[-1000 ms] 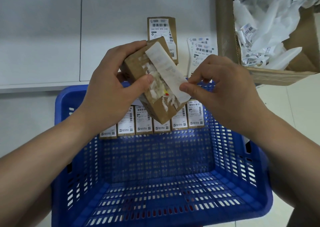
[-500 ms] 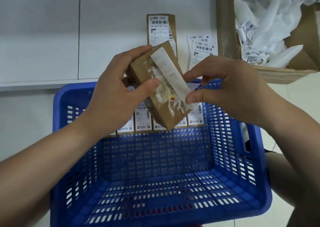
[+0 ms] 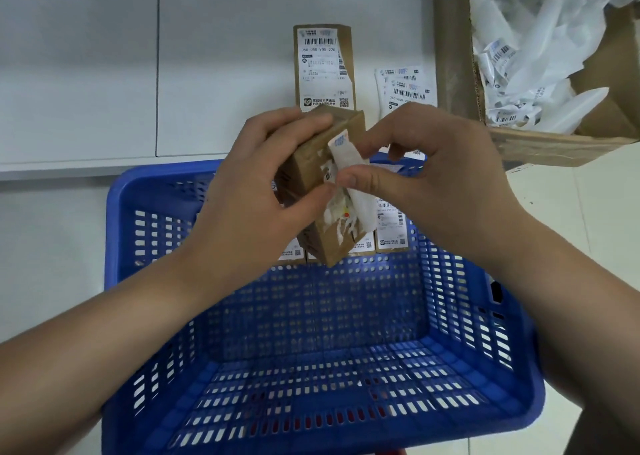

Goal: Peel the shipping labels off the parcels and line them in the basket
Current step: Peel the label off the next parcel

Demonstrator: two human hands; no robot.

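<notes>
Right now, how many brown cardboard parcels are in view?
At least 5: one brown cardboard parcel gripped by the left hand, one on the white table, three visible along the blue plastic basket wall; others probably hidden behind hands.

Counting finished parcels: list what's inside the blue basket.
A row of labelled parcels stands along the basket's far wall. The hands and held parcel cover most of the row, so no count.
</notes>
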